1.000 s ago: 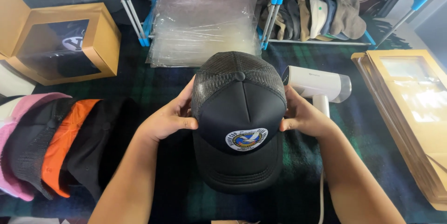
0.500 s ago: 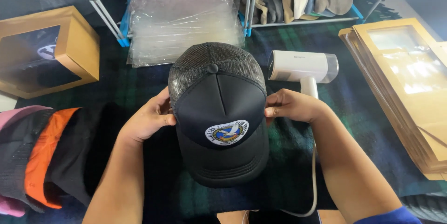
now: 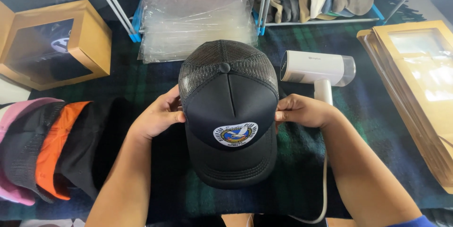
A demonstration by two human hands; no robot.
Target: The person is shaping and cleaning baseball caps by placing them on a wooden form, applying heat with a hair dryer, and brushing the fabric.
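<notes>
Black cap (image 3: 229, 113) gripped at its sides by left hand (image 3: 158, 118) and right hand (image 3: 302, 110), fingertips hidden behind it; one steamer (image 3: 317, 69) alongside.

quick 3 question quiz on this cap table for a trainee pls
1. True or false: both hands hold the black cap by its sides.
2. What lies just beyond the right hand? A) scissors B) white steamer C) tape roll
3. What colour is the cap between the pink and black ones in the row by the left hand?

Key: 1 true; 2 B; 3 orange.
</notes>
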